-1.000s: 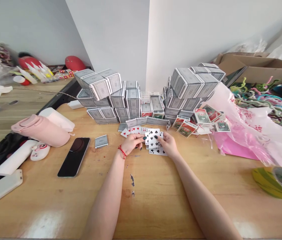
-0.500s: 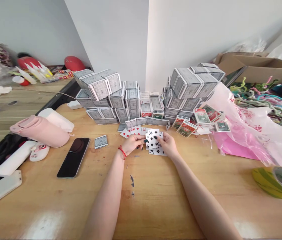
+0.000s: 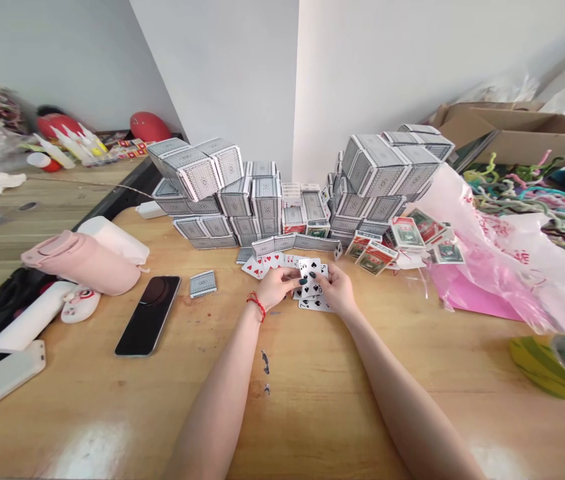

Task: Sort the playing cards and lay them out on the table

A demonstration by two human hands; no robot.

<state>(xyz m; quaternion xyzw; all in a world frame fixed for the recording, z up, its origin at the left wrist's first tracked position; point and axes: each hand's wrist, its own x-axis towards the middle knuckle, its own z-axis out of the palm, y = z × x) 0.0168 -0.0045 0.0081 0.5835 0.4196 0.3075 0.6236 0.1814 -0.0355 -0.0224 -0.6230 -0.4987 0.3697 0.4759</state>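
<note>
Several face-up playing cards (image 3: 311, 272) of spades are held between my two hands, just above the table. My left hand (image 3: 278, 287), with a red string bracelet at the wrist, pinches their left side. On the right edge, my right hand (image 3: 336, 288) grips them with its thumb on top. Beneath lies another spade card (image 3: 315, 305), partly covered. Heart cards (image 3: 272, 260) are fanned out face up behind my left hand. A low row of joined cards (image 3: 282, 243) stands on edge behind them.
Stacked card blocks rise on the left (image 3: 202, 173) and right (image 3: 377, 167). Card boxes (image 3: 375, 257) lie at the right stack's foot. A phone (image 3: 148, 317), a small card pile (image 3: 203, 284) and a pink bottle (image 3: 82, 263) are at left; yellow tape (image 3: 537, 363) lies at right.
My left hand has moved right, closer to my right hand, and now overlaps the held cards more. The right hand stays nearly where it was.
</note>
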